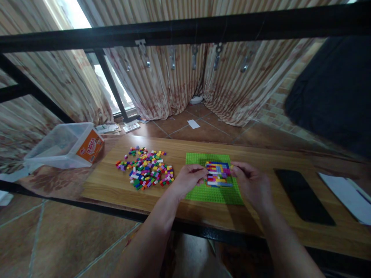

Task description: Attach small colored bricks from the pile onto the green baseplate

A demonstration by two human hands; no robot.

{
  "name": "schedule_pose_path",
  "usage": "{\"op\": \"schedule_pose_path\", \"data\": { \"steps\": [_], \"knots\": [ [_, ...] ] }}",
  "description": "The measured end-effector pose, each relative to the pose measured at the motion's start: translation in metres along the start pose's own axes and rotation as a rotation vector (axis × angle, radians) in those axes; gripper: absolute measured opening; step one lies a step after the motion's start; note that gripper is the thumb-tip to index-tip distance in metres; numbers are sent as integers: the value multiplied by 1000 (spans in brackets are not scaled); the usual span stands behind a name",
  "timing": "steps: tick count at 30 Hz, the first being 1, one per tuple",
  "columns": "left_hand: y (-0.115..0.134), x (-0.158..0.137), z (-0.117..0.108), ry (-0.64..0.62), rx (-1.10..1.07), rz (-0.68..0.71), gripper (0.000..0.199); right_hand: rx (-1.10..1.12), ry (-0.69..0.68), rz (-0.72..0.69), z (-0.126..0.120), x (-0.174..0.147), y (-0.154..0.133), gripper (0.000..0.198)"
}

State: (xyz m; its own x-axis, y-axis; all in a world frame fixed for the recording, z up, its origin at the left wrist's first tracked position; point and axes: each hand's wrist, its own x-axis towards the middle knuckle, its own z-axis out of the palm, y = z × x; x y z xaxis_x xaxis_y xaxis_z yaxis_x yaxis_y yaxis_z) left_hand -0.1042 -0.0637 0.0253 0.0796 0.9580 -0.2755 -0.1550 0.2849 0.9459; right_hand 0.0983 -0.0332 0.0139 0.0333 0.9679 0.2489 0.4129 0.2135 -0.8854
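Note:
A bright green studded baseplate (197, 196) lies on the wooden table, with a low block of many-coloured toy bricks (217, 178) built on it. At the left edge of this block is my left hand (188, 179), thumb and fingers pinched together; what they hold, if anything, is too small to make out. My right hand (253, 183) is closed in a pinch by the block's upper right corner, and a tiny yellowish brick (232, 166) shows at its fingertips. A loose pile of small coloured bricks (147, 170) is spread to the left of the baseplate.
The wooden table (116, 193) also bears a black flat phone-like object (304, 196) and white paper (344, 195) with a pen on the right. A clear plastic box (58, 144) with an orange label stands at the far left. A black metal bar (185, 31) crosses above.

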Motion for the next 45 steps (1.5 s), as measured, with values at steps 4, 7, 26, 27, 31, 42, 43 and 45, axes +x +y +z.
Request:
{"op": "schedule_pose_path", "data": {
  "steps": [4,7,26,27,31,42,43,45],
  "knots": [
    [-7,4,-4,26,157,65,14,-179,-3,29,-12,4,10,22],
    [-11,7,-6,39,242,100,15,-238,-50,25,-13,2,12,19],
    [-13,9,-5,43,359,162,17,238,-127,239,2,9,32,27],
    [-13,9,-5,39,357,161,17,285,-134,270,3,9,32,30],
    [-15,9,-3,38,353,156,15,405,-146,349,4,10,33,32],
    [-18,10,2,40,322,165,15,406,-150,397,6,12,32,40],
    [-18,10,2,32,309,164,15,408,-153,397,6,12,32,40],
    [-17,10,3,14,279,160,15,405,-138,382,4,13,31,39]
  ]
}}
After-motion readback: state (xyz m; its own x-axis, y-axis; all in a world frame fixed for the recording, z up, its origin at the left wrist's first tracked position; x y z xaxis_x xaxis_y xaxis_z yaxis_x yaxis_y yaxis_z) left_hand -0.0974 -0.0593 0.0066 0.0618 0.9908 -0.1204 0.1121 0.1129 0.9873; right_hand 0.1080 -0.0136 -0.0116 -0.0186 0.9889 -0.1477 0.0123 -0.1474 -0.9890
